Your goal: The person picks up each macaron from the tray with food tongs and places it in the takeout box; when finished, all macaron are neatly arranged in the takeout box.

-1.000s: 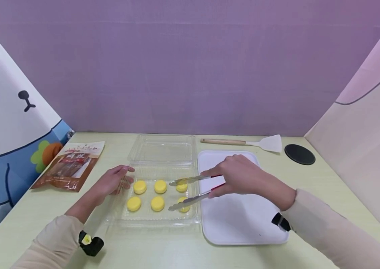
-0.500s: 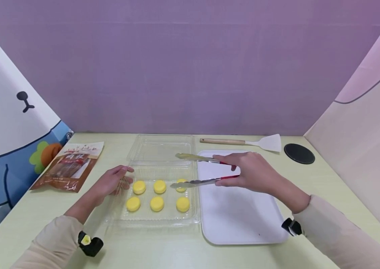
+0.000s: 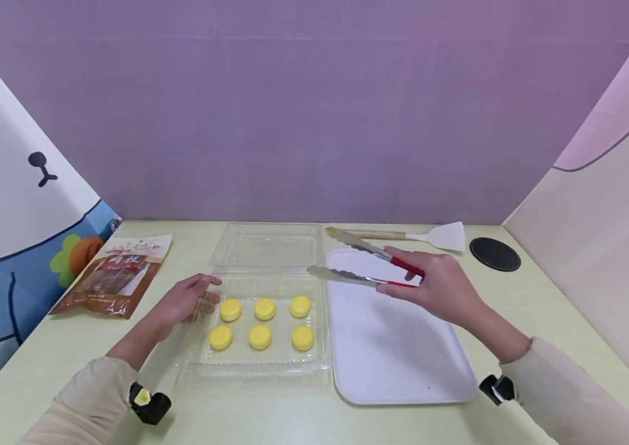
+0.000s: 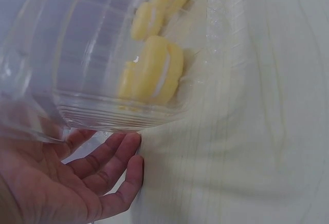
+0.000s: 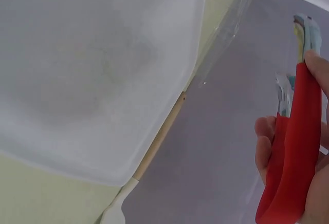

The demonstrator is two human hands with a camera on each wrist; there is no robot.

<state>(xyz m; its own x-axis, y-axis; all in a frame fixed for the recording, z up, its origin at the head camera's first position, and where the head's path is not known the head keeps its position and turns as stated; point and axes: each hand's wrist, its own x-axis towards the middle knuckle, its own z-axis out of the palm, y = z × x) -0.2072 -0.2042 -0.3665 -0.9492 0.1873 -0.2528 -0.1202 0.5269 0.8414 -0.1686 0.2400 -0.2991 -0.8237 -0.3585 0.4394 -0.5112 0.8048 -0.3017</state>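
Several yellow macarons sit in two rows in a clear plastic clamshell container, its lid folded back. White filling shows in a macaron in the left wrist view. At the container's left side, my left hand holds the flange, thumb above and fingers below against the wall. My right hand grips red-handled metal tongs over the back of a white tray. The tong tips are spread apart with nothing between them. In the right wrist view the red handle lies between thumb and fingers.
Behind the tray lies a white spatula with a wooden handle, partly overlapped by the tongs. A black round disc rests at the back right. A brown food packet lies at the left. A purple wall closes the back.
My right hand and the tongs have moved right and back, from over the right-hand macarons to over the tray. The macarons and my left hand have stayed in place.
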